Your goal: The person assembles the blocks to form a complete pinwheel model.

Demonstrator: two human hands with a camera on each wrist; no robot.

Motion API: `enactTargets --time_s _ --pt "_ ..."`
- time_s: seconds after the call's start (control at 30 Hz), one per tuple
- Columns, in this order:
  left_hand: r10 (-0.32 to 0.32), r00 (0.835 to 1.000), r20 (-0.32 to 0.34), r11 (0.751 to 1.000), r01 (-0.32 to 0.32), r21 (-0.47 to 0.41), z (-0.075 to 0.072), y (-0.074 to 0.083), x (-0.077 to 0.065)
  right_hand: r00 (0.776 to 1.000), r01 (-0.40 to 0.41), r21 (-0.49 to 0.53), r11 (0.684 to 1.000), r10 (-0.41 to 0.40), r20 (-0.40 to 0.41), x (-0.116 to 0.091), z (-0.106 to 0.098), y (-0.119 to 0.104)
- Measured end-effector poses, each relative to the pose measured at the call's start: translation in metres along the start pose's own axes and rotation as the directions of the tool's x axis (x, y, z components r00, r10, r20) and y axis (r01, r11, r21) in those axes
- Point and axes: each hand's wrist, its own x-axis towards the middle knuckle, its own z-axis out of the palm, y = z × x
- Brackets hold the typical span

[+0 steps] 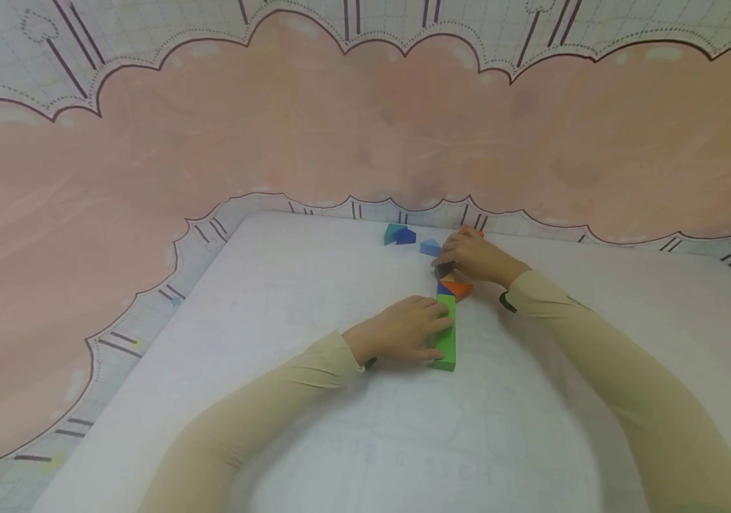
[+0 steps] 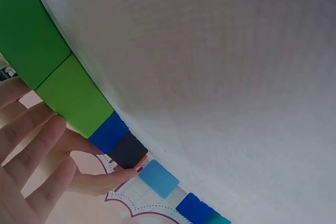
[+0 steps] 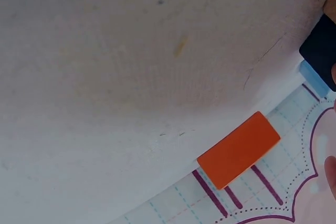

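Note:
In the head view my left hand [image 1: 404,329] rests on the green blocks [image 1: 445,342], its fingers over them. The left wrist view shows its fingers extended along a dark green block [image 2: 34,30] and a light green block [image 2: 79,95], which stand end to end. Beyond them are a blue block [image 2: 110,132] and an orange triangular block [image 1: 460,290]. My right hand [image 1: 477,256] pinches a black block [image 1: 444,270] at the far end of this row, its fingertips at the block's side.
Toward the table's far edge lie a light blue block [image 1: 430,247], a dark blue block [image 1: 407,236] and a teal block [image 1: 394,233]. An orange block [image 3: 239,149] is by the edge beyond my right hand. A patterned cloth [image 1: 353,128] shows past the white tabletop [image 1: 288,271].

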Motion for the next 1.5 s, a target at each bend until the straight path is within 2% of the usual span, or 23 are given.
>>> enactTargets --time_s 0.23,0.5,0.73,1.5 --pt "-0.006 1.000 0.014 1.000 0.007 -0.013 -0.001 0.001 0.000 1.000 -0.021 -0.006 1.000 0.021 -0.008 -0.001 -0.001 0.002" --pt "-0.010 1.000 0.022 1.000 0.010 -0.009 -0.002 0.001 0.000 0.995 -0.090 -0.005 0.996 0.090 0.050 -0.006 -0.003 0.004" --pt "-0.003 1.000 0.020 1.000 0.003 0.013 -0.001 0.000 0.000 0.990 -0.124 0.005 0.992 0.124 0.061 -0.006 -0.002 0.006" --pt "-0.008 1.000 0.024 1.000 0.007 0.006 -0.002 0.000 -0.001 0.986 -0.165 -0.034 0.986 0.165 0.020 0.005 0.001 0.009"
